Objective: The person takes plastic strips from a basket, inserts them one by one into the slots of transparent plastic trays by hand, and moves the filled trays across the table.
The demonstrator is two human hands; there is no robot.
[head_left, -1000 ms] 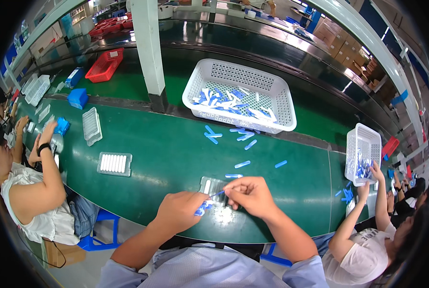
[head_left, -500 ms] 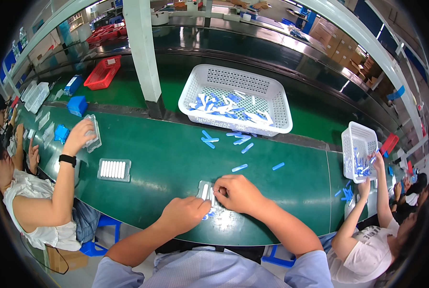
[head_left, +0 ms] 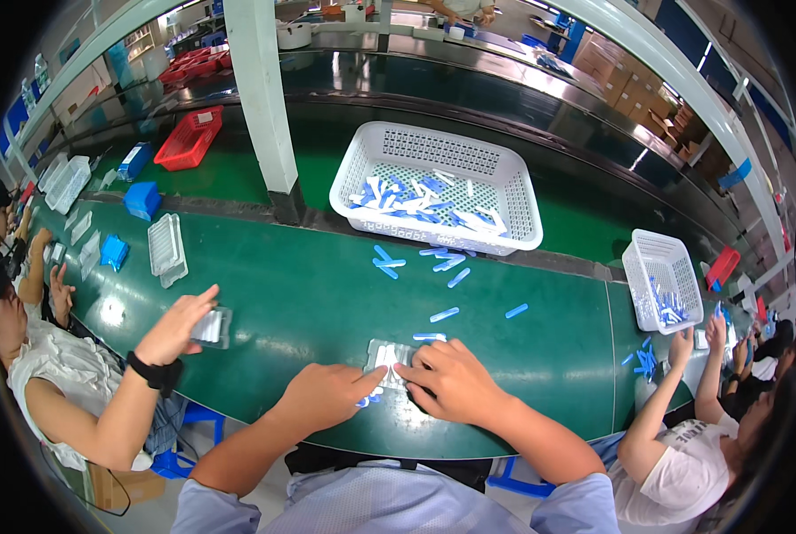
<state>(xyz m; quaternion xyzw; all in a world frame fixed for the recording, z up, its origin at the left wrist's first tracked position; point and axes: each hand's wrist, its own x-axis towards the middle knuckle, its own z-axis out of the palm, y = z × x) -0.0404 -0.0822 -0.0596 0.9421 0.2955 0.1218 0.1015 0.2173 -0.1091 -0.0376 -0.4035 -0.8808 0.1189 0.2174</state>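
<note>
A small clear plastic tray (head_left: 373, 351) with white sticks (head_left: 386, 355) in it lies on the green table before me. My left hand (head_left: 327, 397) comes to its left side, index finger stretched onto the sticks and the other fingers curled. Blue-and-white pieces (head_left: 368, 399) peek out below that index finger; whether the hand grips them is hidden. My right hand (head_left: 456, 384) is bent over the tray's right side, its fingertips closed at a white stick near my left fingertip. Just beyond its knuckles lies a blue-and-white stick (head_left: 429, 336).
A large white basket (head_left: 529, 200) of blue and white sticks stands behind, with loose blue sticks (head_left: 445, 314) in front of it. At left, a co-worker's hand (head_left: 182, 325) is over another filled tray (head_left: 224, 338), near stacked clear trays (head_left: 166, 249). At right, another co-worker handles things by a smaller basket (head_left: 638, 276).
My left index finger has straightened onto the white sticks, and my right fingers have lowered at the tray. The left co-worker has let go of the clear trays and moved a hand to the filled tray.
</note>
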